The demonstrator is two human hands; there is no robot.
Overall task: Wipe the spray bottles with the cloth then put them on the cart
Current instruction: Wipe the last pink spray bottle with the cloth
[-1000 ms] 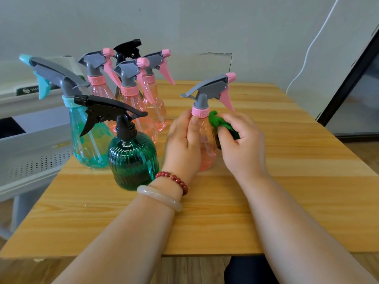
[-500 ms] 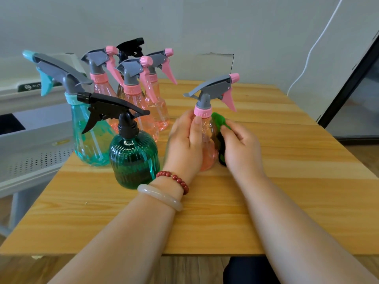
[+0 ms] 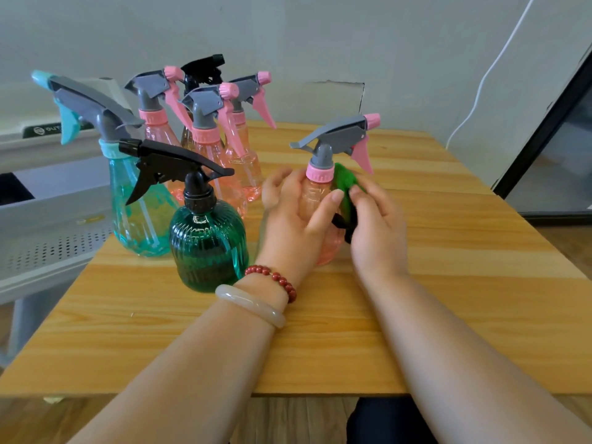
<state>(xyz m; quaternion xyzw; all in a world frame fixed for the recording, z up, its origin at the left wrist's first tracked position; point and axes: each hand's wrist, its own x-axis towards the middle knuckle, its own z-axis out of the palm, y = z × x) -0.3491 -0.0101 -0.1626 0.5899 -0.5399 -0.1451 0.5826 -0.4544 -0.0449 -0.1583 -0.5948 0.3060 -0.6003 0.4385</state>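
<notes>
A pink spray bottle (image 3: 315,200) with a grey head stands upright on the wooden table (image 3: 448,283). My left hand (image 3: 288,225) grips its body from the left, fingers curled round it. My right hand (image 3: 378,232) holds a green cloth (image 3: 344,182) pressed against the bottle's right side, just below the pink collar. A dark green ribbed bottle (image 3: 208,245) with a black head stands just left of my left wrist. Behind it are a teal bottle (image 3: 137,213) and several pink bottles (image 3: 221,161), with a black-headed one (image 3: 203,70) at the back.
A grey cart (image 3: 48,238) with a perforated shelf stands beside the table's left edge. A white cable (image 3: 487,78) hangs down the wall at the right, near a dark door frame (image 3: 544,129).
My right hand with the cloth slid down the bottle's side, then back up toward the collar. My left hand has turned slightly round the bottle, its fingers now showing in front.
</notes>
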